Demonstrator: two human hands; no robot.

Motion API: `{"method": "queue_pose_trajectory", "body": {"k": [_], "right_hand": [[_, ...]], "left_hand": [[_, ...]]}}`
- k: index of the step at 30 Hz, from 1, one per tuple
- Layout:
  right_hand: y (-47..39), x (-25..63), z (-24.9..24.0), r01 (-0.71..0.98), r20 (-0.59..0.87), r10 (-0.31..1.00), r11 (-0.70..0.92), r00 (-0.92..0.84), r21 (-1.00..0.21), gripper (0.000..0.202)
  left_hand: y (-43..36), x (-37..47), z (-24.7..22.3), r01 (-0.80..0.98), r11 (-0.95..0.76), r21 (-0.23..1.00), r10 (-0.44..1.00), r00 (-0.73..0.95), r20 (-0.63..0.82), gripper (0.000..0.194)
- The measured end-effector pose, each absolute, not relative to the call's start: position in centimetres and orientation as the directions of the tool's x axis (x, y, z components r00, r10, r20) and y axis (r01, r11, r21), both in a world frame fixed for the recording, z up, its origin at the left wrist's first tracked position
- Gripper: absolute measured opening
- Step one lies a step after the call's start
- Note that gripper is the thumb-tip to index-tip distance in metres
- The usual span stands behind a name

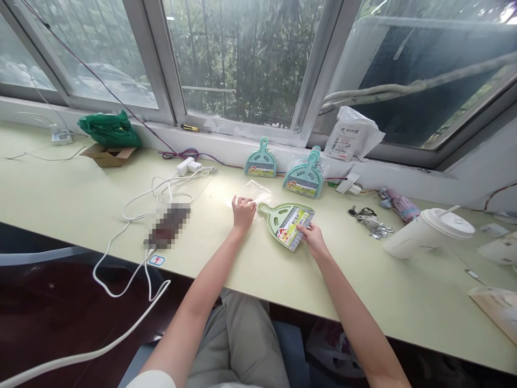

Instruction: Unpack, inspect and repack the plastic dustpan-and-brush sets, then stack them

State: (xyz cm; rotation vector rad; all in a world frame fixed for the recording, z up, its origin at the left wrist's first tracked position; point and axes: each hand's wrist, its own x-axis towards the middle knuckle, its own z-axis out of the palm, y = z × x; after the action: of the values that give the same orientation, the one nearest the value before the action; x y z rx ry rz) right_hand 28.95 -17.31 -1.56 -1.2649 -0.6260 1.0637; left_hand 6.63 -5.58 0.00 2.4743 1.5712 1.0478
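Observation:
A light green dustpan (pixel 272 229) with a grey-bristled brush in it lies tilted on the table, its handle pointing left. A printed label (pixel 293 226) wraps the brush. My right hand (pixel 315 241) grips the set at its right edge, the thumb over the label. Just left of the handle is my left hand (pixel 243 213), its fingers bent on a clear plastic bag (pixel 259 189); the fingertips are partly hidden. Behind stand a blue-green dustpan set (pixel 262 161) and a stack of similar sets (pixel 305 172) in clear wrap.
White cables (pixel 131 215) and a blurred dark device (pixel 167 226) lie left. On the right are keys (pixel 369 218), a folded umbrella (pixel 399 205) and a white lidded cup (pixel 428 231) with a straw. A cardboard box (pixel 107 154) with a green bag (pixel 109 129) sits back left.

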Motion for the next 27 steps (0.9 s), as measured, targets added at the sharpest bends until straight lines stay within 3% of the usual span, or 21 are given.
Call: {"method": "queue_pose_trajectory", "body": {"k": [4, 10, 11, 13, 15, 16, 18, 20, 23, 27], "right_hand": [[-17.5, 27.2, -1.1, -0.267, -0.144, 0.938, -0.058, 0.315, -0.962, 0.04], [-17.2, 26.2, -2.1, -0.336, -0.105, 0.87, 0.072, 0.481, -0.939, 0.041], [-17.1, 26.2, -2.2, -0.344, -0.102, 0.86, 0.089, 0.5, -0.935, 0.041], [-17.0, 26.4, -2.5, -0.354, -0.096, 0.842, 0.117, 0.53, -0.928, 0.043], [-16.8, 26.6, -2.5, -0.362, -0.09, 0.831, 0.14, 0.549, -0.921, 0.044], [-16.7, 26.6, -2.5, -0.367, -0.088, 0.829, 0.148, 0.553, -0.918, 0.044], [-16.7, 26.6, -2.4, -0.377, -0.087, 0.832, 0.153, 0.548, -0.913, 0.044], [-16.7, 26.5, -2.2, -0.377, -0.083, 0.835, 0.154, 0.544, -0.913, 0.045], [-16.9, 26.3, -1.9, -0.354, -0.064, 0.806, 0.185, 0.588, -0.917, 0.048], [-17.1, 26.4, -1.9, -0.289, -0.021, 0.746, 0.231, 0.666, -0.929, 0.05]], "left_hand": [[-6.9, 7.4, 0.6, 0.684, -0.609, 0.402, 0.757, 0.349, 0.552, 0.03], [-9.3, 9.1, 1.3, 0.571, -0.681, 0.459, 0.718, 0.397, 0.571, 0.024], [-9.6, 9.3, 1.4, 0.574, -0.655, 0.492, 0.738, 0.345, 0.58, 0.028], [-9.7, 9.7, 1.6, 0.567, -0.539, 0.623, 0.805, 0.128, 0.58, 0.054], [-9.1, 9.8, 1.6, 0.435, -0.38, 0.816, 0.873, -0.124, 0.472, 0.076], [-8.6, 9.9, 1.5, 0.302, -0.309, 0.902, 0.912, -0.175, 0.371, 0.078], [-7.5, 10.1, 1.1, -0.013, -0.141, 0.99, 0.989, -0.045, 0.14, 0.068], [-6.9, 10.5, 0.5, -0.228, 0.068, 0.971, 0.969, 0.248, -0.009, 0.059], [-7.4, 11.8, -0.4, -0.303, 0.246, 0.921, 0.856, 0.514, -0.06, 0.055], [-8.8, 12.9, -0.9, -0.303, 0.276, 0.912, 0.769, 0.639, -0.021, 0.051]]}}
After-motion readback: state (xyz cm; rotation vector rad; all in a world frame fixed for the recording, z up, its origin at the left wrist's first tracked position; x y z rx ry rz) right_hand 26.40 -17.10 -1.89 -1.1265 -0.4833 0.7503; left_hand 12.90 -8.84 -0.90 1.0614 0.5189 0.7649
